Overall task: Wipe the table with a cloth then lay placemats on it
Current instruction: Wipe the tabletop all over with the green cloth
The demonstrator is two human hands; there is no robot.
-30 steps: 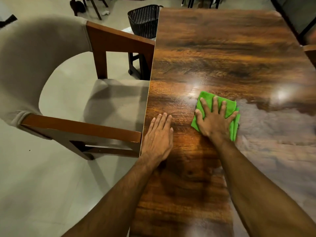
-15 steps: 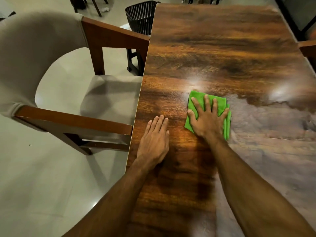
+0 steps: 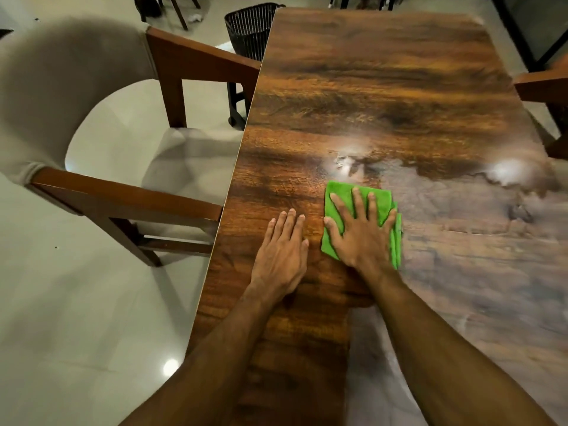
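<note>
A folded green cloth (image 3: 338,193) lies on the glossy dark wooden table (image 3: 368,87). My right hand (image 3: 358,232) presses flat on the cloth with its fingers spread and straight, covering most of it. My left hand (image 3: 281,253) rests flat on the bare tabletop just left of the cloth, close to the table's left edge. A dull grey film covers the table surface to the right of the cloth. No placemats are in view.
A wooden chair with grey upholstery (image 3: 101,155) stands against the table's left edge. A black mesh bin (image 3: 247,26) sits on the floor near the far left corner. Another wooden chair arm (image 3: 544,87) reaches in at the right.
My right hand has slid the green cloth to the left and toward me, closer to my left hand. My left hand has stayed flat on the table.
</note>
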